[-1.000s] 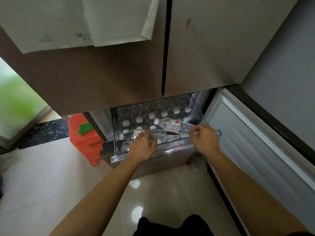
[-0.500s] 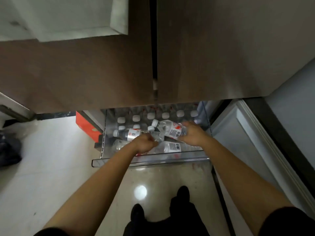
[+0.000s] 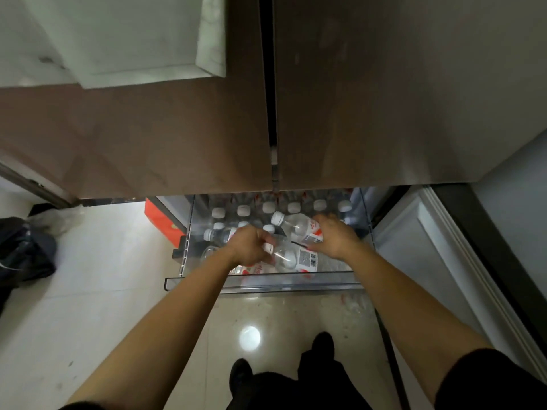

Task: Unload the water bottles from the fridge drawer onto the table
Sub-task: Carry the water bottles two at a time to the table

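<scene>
Head view, looking down on the fridge drawer (image 3: pixel 266 282), which is pulled out below the two closed fridge doors (image 3: pixel 148 128).

Contents: the clear drawer holds rows of upright bottles (image 3: pixel 243 210) with white caps along the back. At least three more bottles lie flat on top of them.

- Left hand (image 3: pixel 250 245): fingers curled tight round the neck of the near bottle (image 3: pixel 291 257), just by its white cap. The bottle lies across the front of the drawer, barcode label up.
- Right hand (image 3: pixel 334 236): laid over the labelled end of the far bottle (image 3: pixel 297 226), which lies aslant with its cap to the left. The fingers appear to wrap it, though motion blur there makes the hold uncertain.
- A third lying bottle (image 3: pixel 220 235) sits at the left, partly behind the left hand.

Surroundings: an orange box (image 3: pixel 161 220) stands beside the drawer's left wall, and a black bag (image 3: pixel 23 253) lies on the floor farther left.
</scene>
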Demonstrator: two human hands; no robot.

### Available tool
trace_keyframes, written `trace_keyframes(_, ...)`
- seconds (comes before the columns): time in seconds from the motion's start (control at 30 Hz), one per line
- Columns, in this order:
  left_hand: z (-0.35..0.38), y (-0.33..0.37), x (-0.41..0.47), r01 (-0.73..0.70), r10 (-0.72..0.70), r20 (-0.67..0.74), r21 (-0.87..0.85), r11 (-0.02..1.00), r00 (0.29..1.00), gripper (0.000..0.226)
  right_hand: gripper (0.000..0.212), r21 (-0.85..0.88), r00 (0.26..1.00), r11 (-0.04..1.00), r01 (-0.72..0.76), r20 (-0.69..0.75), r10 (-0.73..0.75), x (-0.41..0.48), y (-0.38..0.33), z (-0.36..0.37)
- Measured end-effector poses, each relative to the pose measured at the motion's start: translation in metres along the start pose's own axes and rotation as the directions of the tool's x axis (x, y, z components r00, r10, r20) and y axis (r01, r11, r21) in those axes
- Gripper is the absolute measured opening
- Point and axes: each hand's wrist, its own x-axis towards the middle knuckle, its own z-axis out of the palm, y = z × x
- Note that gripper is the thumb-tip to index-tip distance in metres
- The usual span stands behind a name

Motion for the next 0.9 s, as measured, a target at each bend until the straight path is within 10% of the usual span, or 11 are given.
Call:
trace_keyframes(0.4,-0.027,0.045,-0.022,-0.215,0.132,-0.234,-0.376,0.901,0.963,0.039,0.078,0.562,0.923,0.823,-0.081,-0.269,0.274,-0.052,0.008,-0.031)
trace_keyframes(0.9,0.041,0.073,-0.015,-0.169,0.201,0.003,-0.529,0.832,0.98,0.069,0.074,0.799,0.774,0.594,0.091,-0.433,0.463,-0.108,0.017,0.005)
